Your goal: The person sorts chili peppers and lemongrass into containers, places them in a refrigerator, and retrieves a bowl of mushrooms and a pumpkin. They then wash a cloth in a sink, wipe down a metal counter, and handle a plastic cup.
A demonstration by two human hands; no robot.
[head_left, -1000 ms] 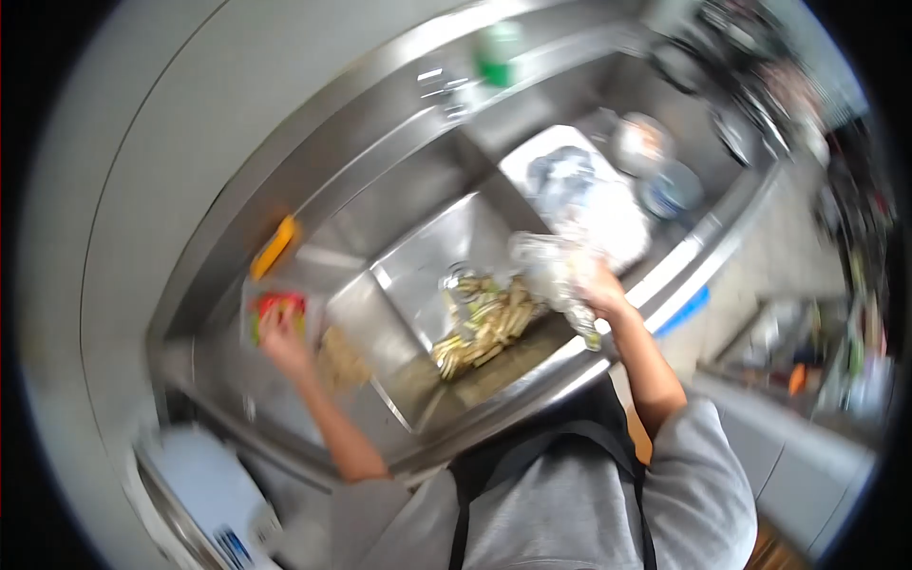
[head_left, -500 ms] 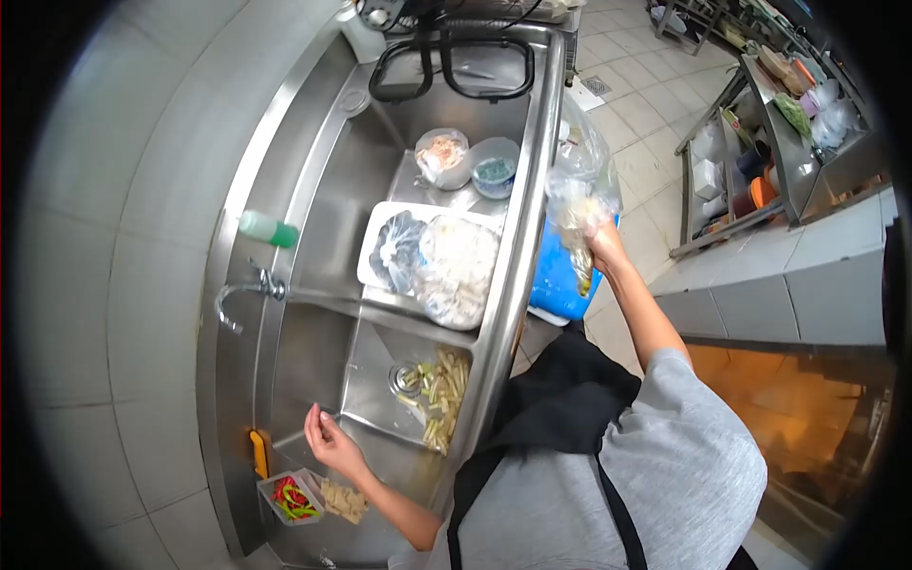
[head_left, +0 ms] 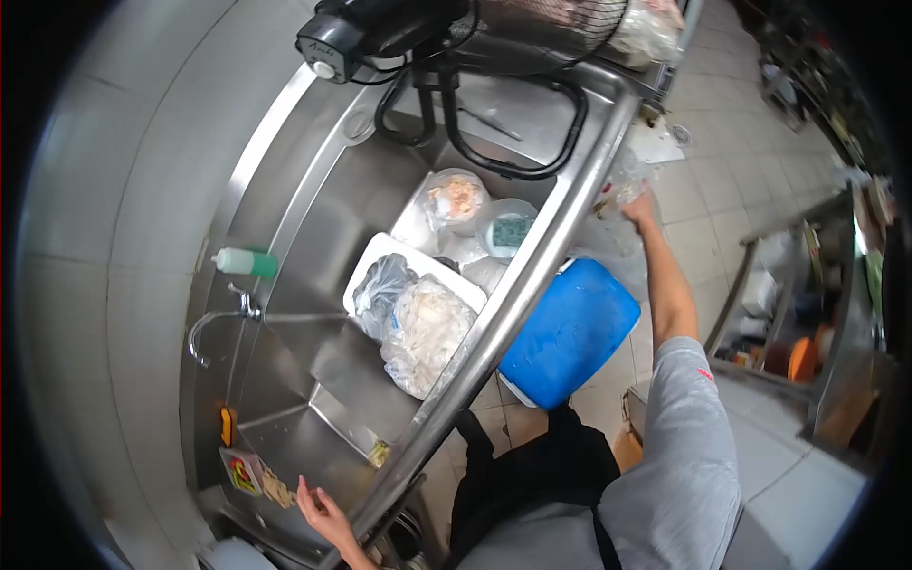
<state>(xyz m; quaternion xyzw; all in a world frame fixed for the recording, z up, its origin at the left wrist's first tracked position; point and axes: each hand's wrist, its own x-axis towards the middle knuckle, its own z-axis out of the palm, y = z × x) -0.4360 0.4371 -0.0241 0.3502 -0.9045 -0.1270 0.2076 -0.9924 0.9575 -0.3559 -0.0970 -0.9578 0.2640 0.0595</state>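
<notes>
My left hand [head_left: 324, 514] is raised over the near end of the sink [head_left: 299, 385], fingers loosely apart with nothing in them. Close to it are light-coloured cut pieces [head_left: 277, 488] and a small tub of red and green chillies [head_left: 242, 471]. Beyond the sink's right rim, my right hand [head_left: 640, 206] reaches out with its fingers closed on a clear plastic bag [head_left: 624, 175]. What is inside that bag is blurred. Under this arm hangs more clear plastic [head_left: 616, 249], beside a blue lid [head_left: 573, 332].
A white tray [head_left: 378, 249] in the sink bears a bag of pale food [head_left: 429, 332] and a dark bag [head_left: 382, 288]. Behind are two tubs. A black fan stand [head_left: 513, 171] straddles the far end. A tap [head_left: 249, 302] and green-white bottle [head_left: 245, 261] line the wall.
My right hand has moved forward, away from my body, with the plastic bag. My view has turned and shifted, showing more of the blue lid. My left hand stays over the sink, empty.
</notes>
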